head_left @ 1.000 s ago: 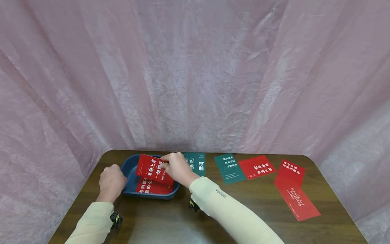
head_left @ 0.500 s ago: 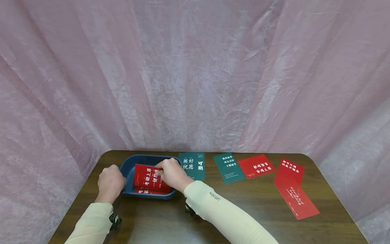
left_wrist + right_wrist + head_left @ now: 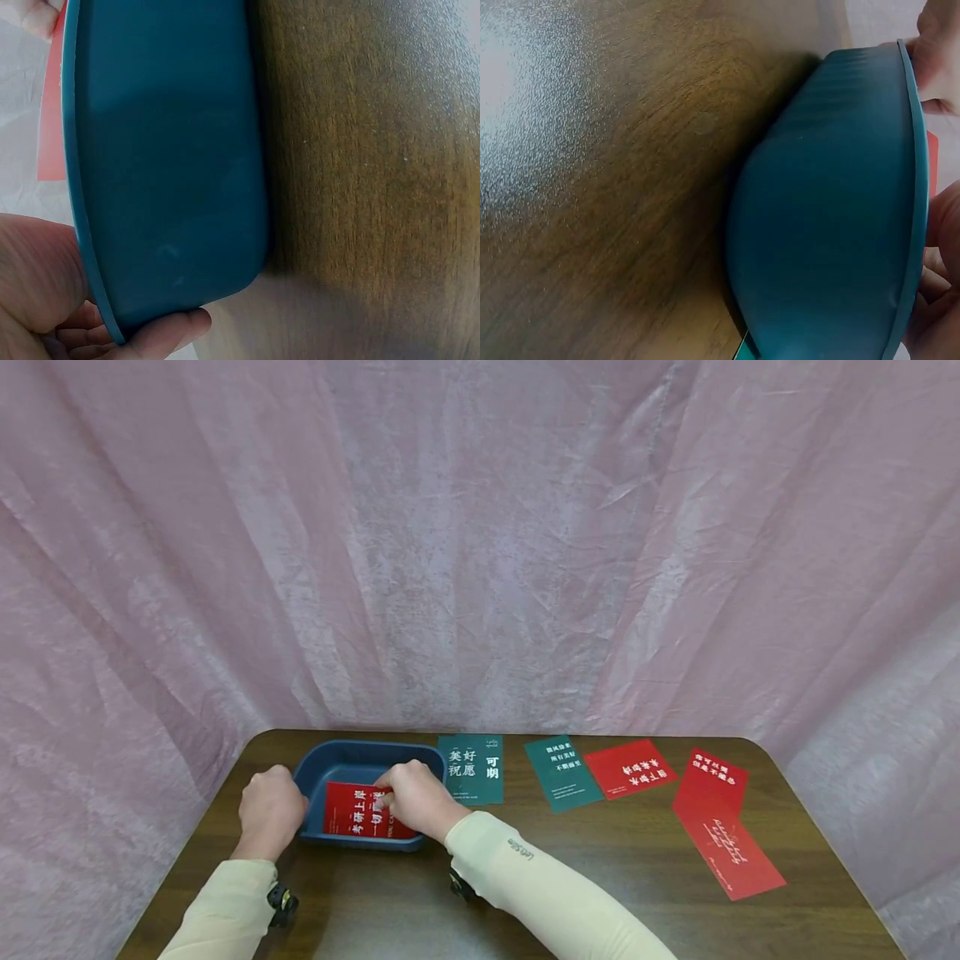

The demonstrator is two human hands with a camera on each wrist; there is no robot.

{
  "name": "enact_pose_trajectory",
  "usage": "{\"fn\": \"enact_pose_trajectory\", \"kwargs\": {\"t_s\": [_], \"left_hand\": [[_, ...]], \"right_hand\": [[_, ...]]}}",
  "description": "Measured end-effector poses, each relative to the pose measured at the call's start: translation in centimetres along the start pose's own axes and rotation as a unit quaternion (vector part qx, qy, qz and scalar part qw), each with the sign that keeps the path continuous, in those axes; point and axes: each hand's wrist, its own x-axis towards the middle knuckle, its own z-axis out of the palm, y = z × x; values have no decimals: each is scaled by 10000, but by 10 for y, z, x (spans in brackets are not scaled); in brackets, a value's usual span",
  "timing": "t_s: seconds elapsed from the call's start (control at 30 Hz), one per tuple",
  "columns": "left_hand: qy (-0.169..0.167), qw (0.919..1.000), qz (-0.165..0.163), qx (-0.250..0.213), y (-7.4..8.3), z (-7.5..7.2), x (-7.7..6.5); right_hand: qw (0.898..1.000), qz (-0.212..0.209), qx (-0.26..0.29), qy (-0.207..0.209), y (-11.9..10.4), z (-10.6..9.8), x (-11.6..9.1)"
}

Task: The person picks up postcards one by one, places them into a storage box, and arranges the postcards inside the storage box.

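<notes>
Where a pink curtain (image 3: 480, 543) hangs behind the wooden table (image 3: 622, 860), a blue tray (image 3: 341, 768) sits toward the table's left, its left end gripped by the left hand (image 3: 273, 806). The right hand (image 3: 416, 797) reaches over the tray's right end and pinches a lettered red card (image 3: 356, 814), which is inside the tray. Green cards (image 3: 474, 768) lie by that end, with loose red cards (image 3: 632, 770) farther right. Over the last second the held card has dropped toward the tray's near side, hiding the lettering that showed beneath it; placing it looks nearly done, the pinch not yet released
</notes>
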Motion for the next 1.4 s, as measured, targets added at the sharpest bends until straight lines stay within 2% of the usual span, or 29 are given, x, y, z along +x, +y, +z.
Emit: {"fn": "enact_pose_trajectory", "kwargs": {"t_s": [0.3,0.63,0.73,0.97,1.17,1.27,1.4], "left_hand": [[-189,9997,-146,-22,2,-2,1],[-98,9999,-66,-50,6,-2,-2],[-48,10000,-40,-59,6,-2,-3],[51,10000,-20,-62,4,-2,-2],[-5,9999,-86,-74,1,-4,-1],[33,10000,-59,-65,-1,-4,0],[49,9999,-60,-72,0,-2,0]], "right_hand": [[9996,136,-21,-235,-2,5,0],[9956,-13,-890,-291,2,9,-2],[9947,-83,-996,-259,1,10,-3],[9966,-175,-798,141,1,6,-3],[9963,-368,-508,591,8,-6,-4],[9943,-402,-468,865,16,-16,-5],[9914,-335,-492,1169,37,-32,-9]]}}
